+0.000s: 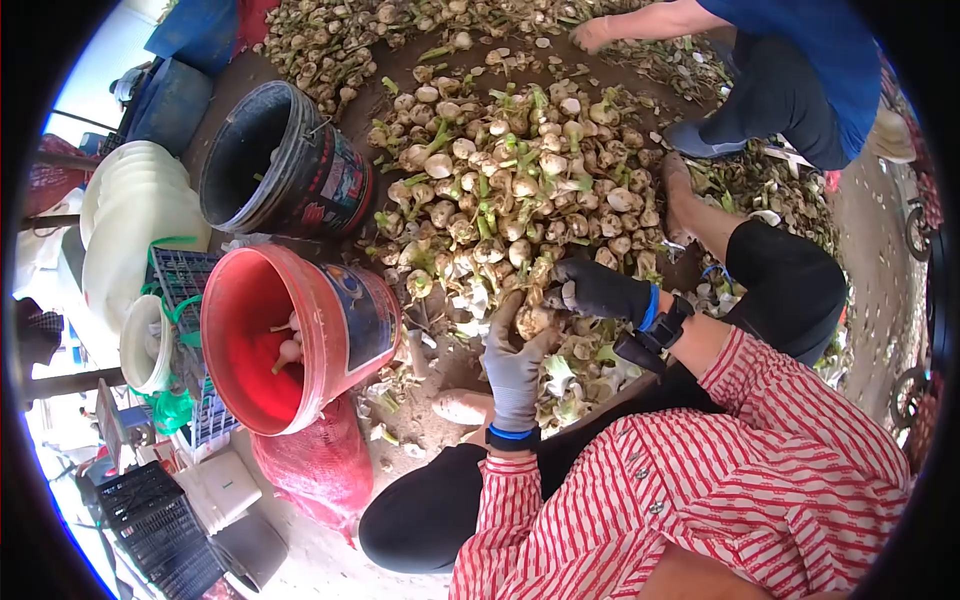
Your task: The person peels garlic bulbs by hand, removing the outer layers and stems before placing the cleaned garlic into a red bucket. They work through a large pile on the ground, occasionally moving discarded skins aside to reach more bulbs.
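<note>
My left hand (514, 362), in a grey glove, is closed around a brownish garlic bulb (534, 320) in front of my lap. My right hand (604, 292), in a black glove, is curled right beside that bulb. Whatever lies within its fingers is hidden. Just beyond both hands spreads a large heap of garlic bulbs (540, 180), soil-stained, some with green stem stubs. Loose peelings (565, 380) lie beneath my hands.
A red bucket (262, 250) on the left holds a few pale bulbs. Behind it leans a black bucket (285, 200). A red mesh sack (325, 465) and black crate (150, 520) stand lower left. A co-worker's hand (592, 35) reaches toward the far heap.
</note>
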`<state>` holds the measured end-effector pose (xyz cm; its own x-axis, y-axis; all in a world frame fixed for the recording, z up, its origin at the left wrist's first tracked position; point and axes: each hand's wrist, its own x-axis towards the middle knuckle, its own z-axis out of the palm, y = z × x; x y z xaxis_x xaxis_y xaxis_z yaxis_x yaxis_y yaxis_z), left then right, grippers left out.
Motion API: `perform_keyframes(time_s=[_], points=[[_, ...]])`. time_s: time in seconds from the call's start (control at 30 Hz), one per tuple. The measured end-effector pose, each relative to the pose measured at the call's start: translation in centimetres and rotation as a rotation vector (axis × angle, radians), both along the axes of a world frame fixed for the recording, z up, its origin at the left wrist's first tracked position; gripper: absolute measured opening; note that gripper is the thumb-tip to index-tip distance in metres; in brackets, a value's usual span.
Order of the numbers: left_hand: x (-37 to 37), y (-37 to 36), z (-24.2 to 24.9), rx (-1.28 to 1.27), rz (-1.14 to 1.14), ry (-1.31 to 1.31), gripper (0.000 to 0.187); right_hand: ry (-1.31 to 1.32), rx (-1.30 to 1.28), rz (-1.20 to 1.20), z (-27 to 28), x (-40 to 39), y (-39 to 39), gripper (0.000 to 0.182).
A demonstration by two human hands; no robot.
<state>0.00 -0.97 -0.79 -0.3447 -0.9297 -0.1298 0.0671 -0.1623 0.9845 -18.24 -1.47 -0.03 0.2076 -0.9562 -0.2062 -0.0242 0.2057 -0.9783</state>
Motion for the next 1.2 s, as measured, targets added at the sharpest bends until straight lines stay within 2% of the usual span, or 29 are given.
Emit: perform_keyframes(time_s=[0.07,0.1,0.13,0.2,0.23,0.27,0.33,0.37,0.4,0.47,0.5,0.53,0.6,0.63,0.7,0.73,0.8,0.83,0.9,0.93,1.0,1.03,1.07,1.1,1.13,1.17,1.2], points=[[0.2,0.3,1.1,0.358,-0.032,0.445,0.053,0.054,-0.026,0.014,-1.1,-0.5,0.3,0.016],[-0.1,0.3,1.2,0.42,0.077,0.508,0.051,0.11,-0.05,0.032,-1.5,-0.7,0.5,0.017],[0.0,0.3,0.9,0.421,0.076,0.505,0.051,0.108,-0.049,0.03,-1.0,-0.6,0.5,0.017],[0.5,0.1,0.4,0.874,0.0,0.925,0.055,0.16,-0.097,0.033,0.3,-0.2,0.7,0.028],[-0.1,0.2,0.9,0.896,0.132,0.78,0.058,0.145,-0.109,0.011,0.8,0.0,0.8,0.036],[-0.3,-0.1,1.0,0.893,0.131,0.781,0.058,0.146,-0.113,0.012,1.3,0.2,0.6,0.036],[-0.4,-0.2,1.1,0.841,0.037,0.734,0.061,-0.132,0.059,0.007,1.9,0.8,0.7,0.045],[0.1,-0.1,0.0,0.827,-0.06,0.793,0.066,0.001,-0.298,-0.13,0.3,1.1,1.7,0.047],[0.3,-0.2,-0.3,0.827,-0.061,0.793,0.066,0.001,-0.298,-0.13,-0.4,1.2,1.7,0.047],[0.2,-0.7,0.4,0.863,-0.05,0.513,0.067,0.251,-0.061,-0.176,-0.4,1.5,1.7,0.049],[-0.4,-0.4,1.0,0.706,0.006,0.407,0.071,0.29,-0.12,-0.276,-0.2,2.1,1.5,0.046],[-0.7,-0.6,1.0,0.563,0.011,0.361,0.069,0.29,-0.12,-0.274,0.3,2.0,1.4,0.046],[-0.8,-0.2,2.0,0.251,0.04,-0.045,0.063,0.546,-0.137,-0.203,0.9,1.8,1.3,0.034],[-0.5,-0.1,1.9,0.251,0.041,-0.045,0.063,0.545,-0.137,-0.203,0.6,1.3,1.2,0.034],[0.2,-0.1,1.6,0.291,0.114,0.158,0.062,-0.225,-0.075,-0.125,-0.3,0.0,1.1,0.019],[0.5,-0.4,1.6,0.363,0.1,0.196,0.064,-0.302,0.056,-0.151,0.9,0.0,1.5,0.019],[0.4,-0.5,1.8,0.409,0.119,0.34,0.066,-0.336,0.003,-0.082,0.3,0.6,1.4,0.019],[0.0,-0.5,2.2,0.346,0.087,0.299,0.065,-0.336,0.001,-0.082,0.5,0.5,1.5,0.019],[-0.8,-0.3,3.7,0.285,0.055,0.244,0.061,0.202,-0.242,0.153,1.0,0.3,1.8,0.019],[-0.5,-0.3,3.2,0.287,0.057,0.242,0.061,0.199,-0.24,0.154,0.9,0.4,1.9,0.019],[0.4,-0.4,1.0,0.437,0.041,0.289,0.055,-0.286,-0.017,0.051,0.5,0.8,2.1,0.023],[0.1,-0.2,0.4,0.532,0.119,0.525,0.05,-0.315,-0.096,0.013,0.7,1.1,2.5,0.028],[0.4,-0.2,0.3,0.527,0.122,0.526,0.05,-0.342,-0.176,-0.024,0.9,1.4,2.8,0.034],[0.9,-0.3,0.2,0.599,0.012,0.752,0.047,-0.698,-0.03,-0.067,-0.1,1.8,3.7,0.031],[1.2,-0.3,0.3,0.668,-0.105,0.977,0.045,-0.784,0.043,-0.073,0.1,1.7,3.8,0.04],[1.3,-0.2,0.0,0.668,-0.103,0.975,0.045,-0.871,0.118,-0.085,0.3,1.5,4.0,0.048],[1.4,0.0,-0.7,0.353,-0.036,0.634,0.043,-0.956,0.193,-0.101,0.5,1.4,4.2,0.057]])
